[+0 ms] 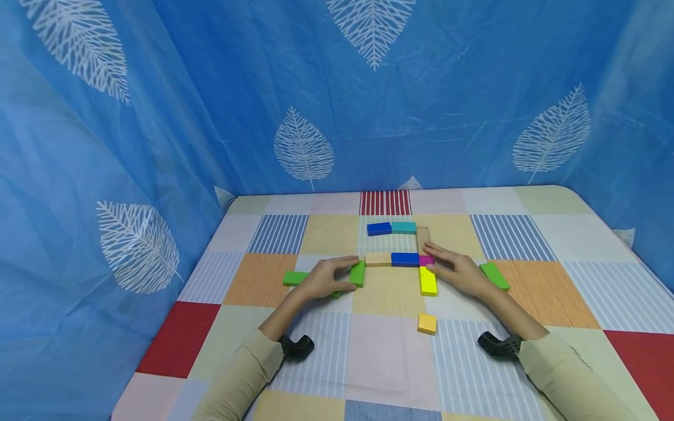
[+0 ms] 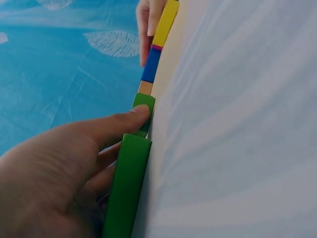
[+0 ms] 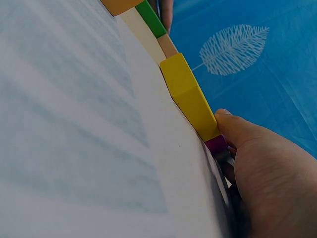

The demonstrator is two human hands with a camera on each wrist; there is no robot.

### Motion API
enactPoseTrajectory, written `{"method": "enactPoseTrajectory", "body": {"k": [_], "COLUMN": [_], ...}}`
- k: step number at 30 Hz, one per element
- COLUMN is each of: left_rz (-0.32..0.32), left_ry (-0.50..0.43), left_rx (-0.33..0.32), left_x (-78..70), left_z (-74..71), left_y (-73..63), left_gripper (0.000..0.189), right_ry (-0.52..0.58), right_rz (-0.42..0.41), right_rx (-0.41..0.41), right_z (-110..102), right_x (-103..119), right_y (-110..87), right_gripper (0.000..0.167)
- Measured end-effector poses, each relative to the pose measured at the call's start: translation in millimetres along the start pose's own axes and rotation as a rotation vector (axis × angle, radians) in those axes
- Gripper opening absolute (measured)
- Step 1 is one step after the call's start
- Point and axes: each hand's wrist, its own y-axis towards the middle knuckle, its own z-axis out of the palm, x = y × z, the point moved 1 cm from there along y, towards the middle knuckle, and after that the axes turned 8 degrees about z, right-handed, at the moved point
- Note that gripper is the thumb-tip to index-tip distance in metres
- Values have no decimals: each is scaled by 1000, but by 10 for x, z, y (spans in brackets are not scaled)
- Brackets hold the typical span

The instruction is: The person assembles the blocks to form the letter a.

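My left hand (image 1: 323,279) pinches an upright-lying green block (image 1: 357,273) between thumb at its near end and fingers at its far end. That block meets the left end of a row: a wooden block (image 1: 378,259), a dark blue block (image 1: 405,259), then a magenta block (image 1: 426,260). Below the magenta piece lies a yellow block (image 1: 429,281); above it, a longer wooden block (image 1: 423,238). My right hand (image 1: 460,273) rests along the row's right side, its thumb touching the yellow block near the magenta one, fingertips by the long wooden block.
Another green block (image 1: 296,278) lies left of my left hand, with a further green piece partly hidden beneath that hand. A blue block (image 1: 379,228) and teal block (image 1: 403,227) sit farther back. An orange-yellow square (image 1: 427,323) lies nearer; a green block (image 1: 494,275) lies right.
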Motion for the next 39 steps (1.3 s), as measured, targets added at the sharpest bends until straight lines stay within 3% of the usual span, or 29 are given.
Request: {"method": "enactPoseTrajectory", "body": {"k": [27,31,35,39], "left_rz": [39,79,126,104], "left_ry": [69,79,31,7], "left_rx": [-36,-47,-85,-100], "left_x": [-26,-66,-90,-53], "left_z": [16,-44,-153,-243], "left_y": [14,11,-51,-176], "left_gripper": [64,66,64,58], "right_ry": [-8,2,5,0], "right_rz": [-13,-8,4,-9], "right_rx": [-14,-9,6,2], "right_z": [-17,-13,-13,-10], "right_x": [-8,-4,9,16], "right_y": [-12,-18,-19,-22], "right_gripper": [52,52,53,52]}}
